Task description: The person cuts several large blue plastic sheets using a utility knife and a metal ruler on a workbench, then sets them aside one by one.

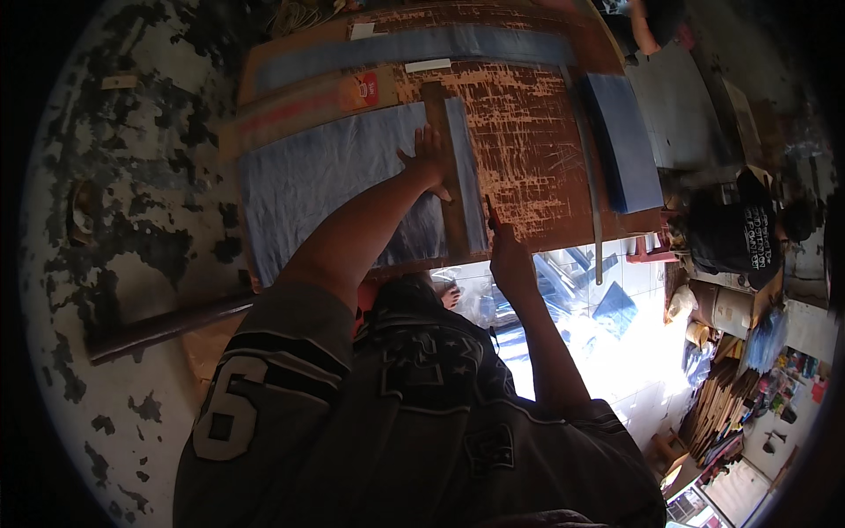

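A blue, streaky sheet (343,189) lies on the brown work board (537,158), whose surface is scored with many cut lines. Across the sheet's right part runs a flat, dark wooden straightedge (454,207), with a narrow strip of blue showing beyond it. My left hand (427,163) rests on the straightedge and sheet, fingers spread, pressing flat and gripping nothing. To the right of the strip, close to the board's near edge, my right hand (510,255) is closed around a slim reddish cutter knife (493,213). Its thin dark tip points away from me.
A blue stack (623,141) sits on the board's right side, beside a long thin metal strip (591,176). Cardboard (308,110) and a long blue piece (414,48) lie farther back. Blue offcuts (613,308) litter the bright tiled floor. Another person (726,229) is at the right.
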